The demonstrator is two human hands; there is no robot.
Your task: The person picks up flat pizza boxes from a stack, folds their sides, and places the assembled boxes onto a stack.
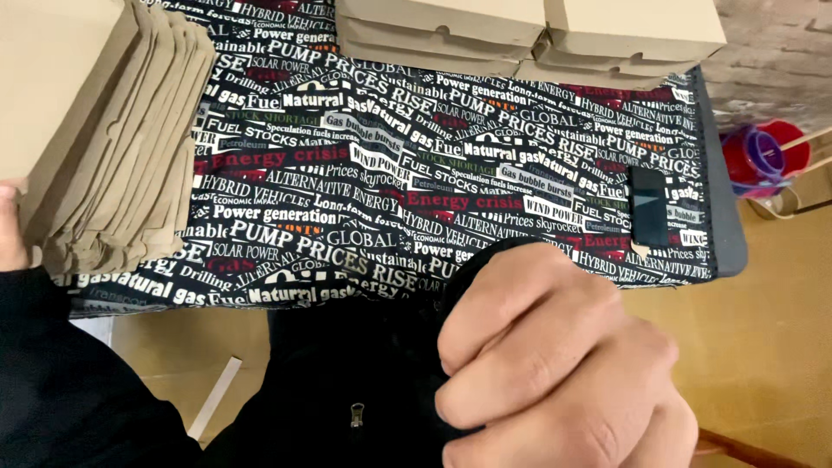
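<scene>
Black cloth printed all over with white lettering covered the table (pixel 485 186), a rough stone wall behind it. Left hand (pixel 10 227) gripped the near edge of a fanned stack of flat cardboard blanks (pixel 121 139) at the table's left end. Right hand (pixel 555 364) hung curled into a loose fist over the dark jacket (pixel 347 381), holding nothing. Folded boxes (pixel 529 35) sat stacked at the far edge, a dark phone (pixel 648 208) to the right. Judging by this, the step was picking a blank off the stack; next would call for the right hand to open and reach across to it
</scene>
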